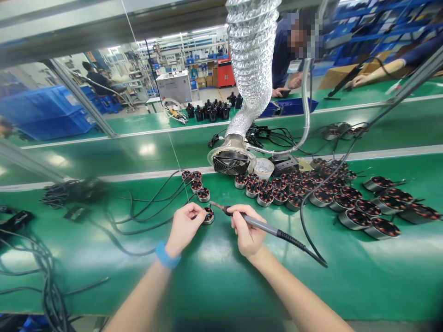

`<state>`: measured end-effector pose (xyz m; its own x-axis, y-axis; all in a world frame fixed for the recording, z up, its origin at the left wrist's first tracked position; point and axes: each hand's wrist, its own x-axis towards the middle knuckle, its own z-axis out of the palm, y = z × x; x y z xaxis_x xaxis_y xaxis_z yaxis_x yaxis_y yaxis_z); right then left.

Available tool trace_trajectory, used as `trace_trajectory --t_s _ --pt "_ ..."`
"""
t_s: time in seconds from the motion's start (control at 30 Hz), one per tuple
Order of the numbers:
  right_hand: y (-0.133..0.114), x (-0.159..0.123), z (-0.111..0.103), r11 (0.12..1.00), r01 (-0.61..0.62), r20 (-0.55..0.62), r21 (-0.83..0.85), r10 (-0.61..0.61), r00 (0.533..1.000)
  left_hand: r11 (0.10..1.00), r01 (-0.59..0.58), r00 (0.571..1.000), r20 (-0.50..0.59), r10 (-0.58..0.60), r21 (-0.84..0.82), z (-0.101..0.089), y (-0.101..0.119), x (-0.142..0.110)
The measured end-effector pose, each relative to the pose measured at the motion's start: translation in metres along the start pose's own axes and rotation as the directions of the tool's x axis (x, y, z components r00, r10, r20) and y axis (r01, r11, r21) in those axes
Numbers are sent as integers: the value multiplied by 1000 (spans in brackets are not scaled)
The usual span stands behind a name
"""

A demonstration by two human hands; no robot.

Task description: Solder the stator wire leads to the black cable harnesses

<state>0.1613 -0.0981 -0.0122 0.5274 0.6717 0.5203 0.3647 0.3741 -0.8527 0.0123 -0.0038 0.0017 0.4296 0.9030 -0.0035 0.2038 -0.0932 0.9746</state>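
My left hand (pixel 187 225), with a blue band at the wrist, is closed in a pinch at a small round motor coil (pixel 208 216) with a metal rim and copper windings. A thin solder wire (pixel 174 150) hangs from above down to these fingers. A black cable (pixel 147 220) runs in from the left behind the hand; its end is hidden. My right hand (pixel 247 230) grips a soldering iron (pixel 265 226) like a pen. Its tip points left, just above the coil, near another motor coil (pixel 203 195); contact cannot be made out.
Many motor coils (pixel 321 197) stand in rows at the right. A fan hood (pixel 231 162) on a foil duct (pixel 252 55) hangs ahead, beside a white tub (pixel 263 168). Bundled cables (pixel 51 276) lie left. The iron's cord (pixel 308 226) loops at right. Co-workers sit beyond.
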Motion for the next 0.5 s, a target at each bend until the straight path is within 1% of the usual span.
trace_trajectory --t_s 0.1,0.23,0.5 --pt "-4 3 1 996 73 34 -53 -71 997 1000 -2 1000 4 2 -4 0 1 0" --pt "-7 7 4 979 174 116 -104 -162 980 1000 -3 1000 4 3 -11 0 1 0" --pt "2 16 13 964 237 221 -123 -206 953 999 -32 999 -6 32 -30 1 0 1"
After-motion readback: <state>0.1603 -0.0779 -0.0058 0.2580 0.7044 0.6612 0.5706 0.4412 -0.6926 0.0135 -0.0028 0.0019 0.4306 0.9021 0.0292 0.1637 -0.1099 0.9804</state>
